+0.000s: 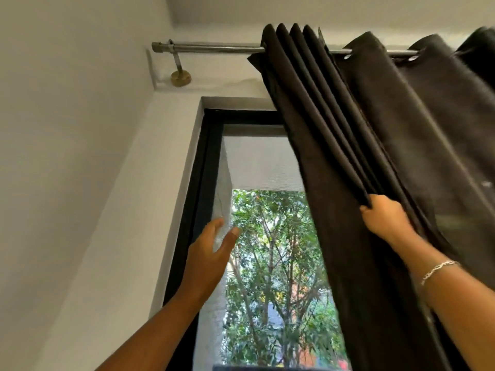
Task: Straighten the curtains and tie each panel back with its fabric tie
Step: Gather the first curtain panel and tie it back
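Note:
A dark brown curtain panel [334, 135] hangs by eyelets from a metal rod [214, 48] and is bunched into several folds right of the window's left half. My right hand [385, 218] grips the folds from the right, fingers closed over the fabric edge; a chain bracelet sits on its wrist. My left hand [209, 253] is raised in front of the window, fingers apart, holding nothing, left of the curtain and apart from it. No fabric tie is visible.
The black-framed window [203, 183] with a mesh screen shows trees outside. A white wall [67, 156] closes the corner at left. The rod's bracket [180, 73] is fixed above the window. More curtain fabric [455, 116] spreads to the right.

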